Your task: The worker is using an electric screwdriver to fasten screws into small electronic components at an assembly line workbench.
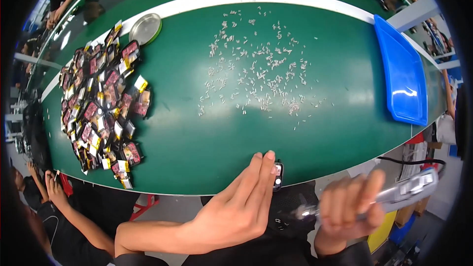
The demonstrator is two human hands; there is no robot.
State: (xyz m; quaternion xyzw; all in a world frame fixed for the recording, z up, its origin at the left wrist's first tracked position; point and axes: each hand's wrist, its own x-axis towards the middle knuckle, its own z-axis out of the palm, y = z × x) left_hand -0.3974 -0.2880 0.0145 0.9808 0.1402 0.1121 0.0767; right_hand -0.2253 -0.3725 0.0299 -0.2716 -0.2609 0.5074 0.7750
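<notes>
1. Green table [172,143], the largest thing here; at its near edge the step in hand seems to be steadying one small unit for work with a powered tool.
2. Heap of dark-cased units [101,98] at the table's left, with white and yellow parts among them; a blue tray [404,79] lies at the far right.
3. Left hand [236,212], fingers straight and close together, the tips lying along the unit's left side and seemingly touching it; the thumb is hidden, so I cannot tell whether it pinches.
4. Right hand [350,204], blurred, fingers curled closed around the grey corded tool [411,187], which looks like a powered screwdriver; its tip end points left, apart from the unit.
5. Small unit [279,175], at the near edge just right of the left fingertips; the next move probably calls for lining up the tool's tip with it while the left hand keeps it steady.
6. Tiny silvery pieces [293,107], perhaps screws, scattered mid-table beyond the hands.
</notes>
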